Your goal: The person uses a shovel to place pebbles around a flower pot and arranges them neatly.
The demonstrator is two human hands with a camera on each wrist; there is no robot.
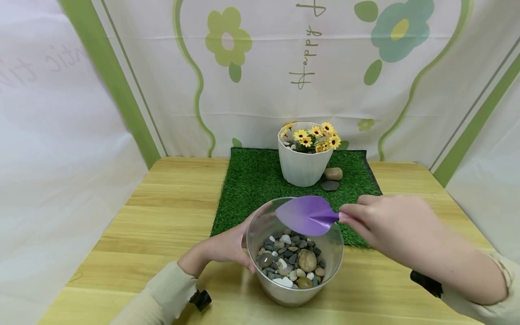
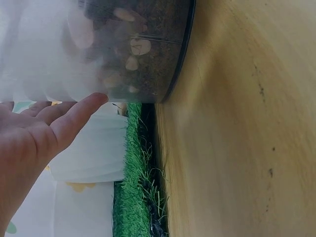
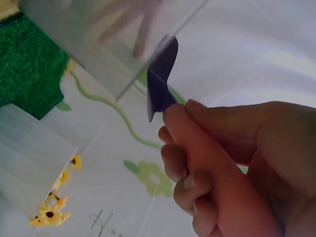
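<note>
A clear plastic bucket [image 1: 336, 253] stands on the table, its lower part filled with grey, white and tan stones [image 1: 291, 259]. My left hand [image 1: 232, 243] rests against the bucket's left side; through its wall the fingers look straight and spread in the right wrist view. With my right hand [image 1: 396, 228] I grip the pink handle [image 3: 210, 163] of a small garden trowel. Its purple blade [image 1: 304, 215] hangs over the bucket's far rim, tip pointing left, and no stones show on it.
Behind the bucket lies a green artificial grass mat [image 1: 252, 185]. On it stands a white pot [image 1: 302, 169] with stones and yellow flowers [image 1: 308, 137]. A tan stone [image 1: 333, 174] and a dark flat stone [image 1: 330, 185] lie beside the pot. A printed curtain [image 1: 260, 99] hangs behind the wooden table [image 1: 162, 225].
</note>
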